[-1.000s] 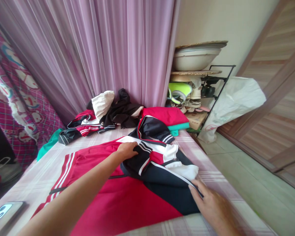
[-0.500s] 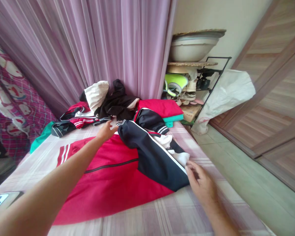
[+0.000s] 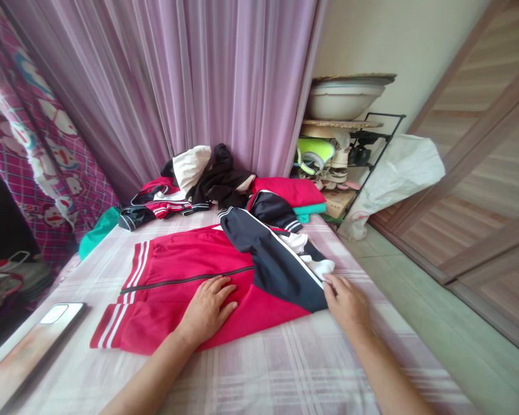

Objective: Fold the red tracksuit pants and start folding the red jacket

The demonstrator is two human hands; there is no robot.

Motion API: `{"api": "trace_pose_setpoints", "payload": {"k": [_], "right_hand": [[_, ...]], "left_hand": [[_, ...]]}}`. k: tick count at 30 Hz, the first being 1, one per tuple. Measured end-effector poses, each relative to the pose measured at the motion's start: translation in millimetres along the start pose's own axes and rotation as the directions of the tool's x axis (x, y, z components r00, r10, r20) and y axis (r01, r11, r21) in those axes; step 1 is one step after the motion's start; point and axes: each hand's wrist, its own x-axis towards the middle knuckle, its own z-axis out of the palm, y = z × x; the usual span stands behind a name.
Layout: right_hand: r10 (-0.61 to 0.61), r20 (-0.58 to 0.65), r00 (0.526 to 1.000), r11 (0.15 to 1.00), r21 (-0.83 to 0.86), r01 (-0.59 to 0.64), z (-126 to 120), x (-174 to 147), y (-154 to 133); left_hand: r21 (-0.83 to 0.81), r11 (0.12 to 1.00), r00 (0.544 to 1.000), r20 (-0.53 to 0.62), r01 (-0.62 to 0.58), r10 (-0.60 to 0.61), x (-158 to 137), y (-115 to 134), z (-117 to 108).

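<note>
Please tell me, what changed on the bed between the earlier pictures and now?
The left hand let go of the dark sleeve, now folded across the red jacket, and came back to lie flat on the jacket's front. The right hand stayed at the jacket's right edge. The clothes pile and phone stayed put.

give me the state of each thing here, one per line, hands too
left hand: open, flat on the red jacket
right hand: at the jacket's right edge, fingertips on the fabric
red jacket: laid flat on the bed, navy sleeve folded across it
clothes pile: crumpled, unfolded, by the curtain
red and green garments: folded, stacked
phone: lying flat, screen side hidden
curtain: drawn shut
basin: upright on the rack
</note>
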Motion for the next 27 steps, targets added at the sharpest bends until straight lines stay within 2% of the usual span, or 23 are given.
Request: {"api": "trace_pose_setpoints", "payload": {"k": [3,6,8,10,12,16,18,21,23,27], "right_hand": [[-0.017,0.03,0.999,1.0,-0.019,0.018,-9.4,25.3,-24.4],[-0.002,0.193,0.981,0.999,-0.053,0.012,-8.8,62.7,-57.7],[0.082,0.365,0.927,0.991,-0.131,-0.036,-1.5,86.4,-75.9],[0.181,0.473,0.863,0.973,-0.212,-0.088,7.2,103.9,-85.0],[0.246,0.489,0.837,0.957,-0.257,-0.131,13.6,113.7,-84.4],[0.304,0.441,0.845,0.938,-0.295,-0.183,14.9,113.2,-74.3],[0.26,0.42,0.87,0.948,-0.283,-0.147,11.8,107.9,-77.7],[0.055,0.375,0.926,0.982,-0.188,0.018,6.9,103.4,-99.4],[-0.046,0.398,0.916,0.991,-0.097,0.092,6.0,107.0,-120.3],[-0.031,0.483,0.875,0.999,-0.006,0.038,16.3,132.9,-155.6]], "left_hand": [[-0.007,0.999,0.999,0.033,0.041,-0.041,1.4,4.8,0.9],[-0.042,0.997,0.995,0.072,0.07,-0.067,5.2,9.3,-3.4],[-0.066,0.995,0.993,0.09,0.081,-0.075,8.3,10.1,-8.0],[-0.083,0.993,0.991,0.108,0.083,-0.074,10.7,9.3,-12.3],[-0.095,0.992,0.99,0.124,0.082,-0.07,11.5,7.4,-15.2],[-0.127,0.989,0.992,0.11,0.079,-0.065,6.9,2.3,-14.4],[-0.142,0.987,0.994,0.081,0.078,-0.067,3.0,0.3,-11.7],[-0.159,0.986,0.998,0.049,0.056,-0.049,-1.6,-0.4,-8.4],[-0.177,0.983,0.999,0.026,0.042,-0.038,-3.4,0.4,-7.6],[-0.214,0.975,0.998,-0.018,0.052,-0.057,-4.9,2.0,-7.9]]}}
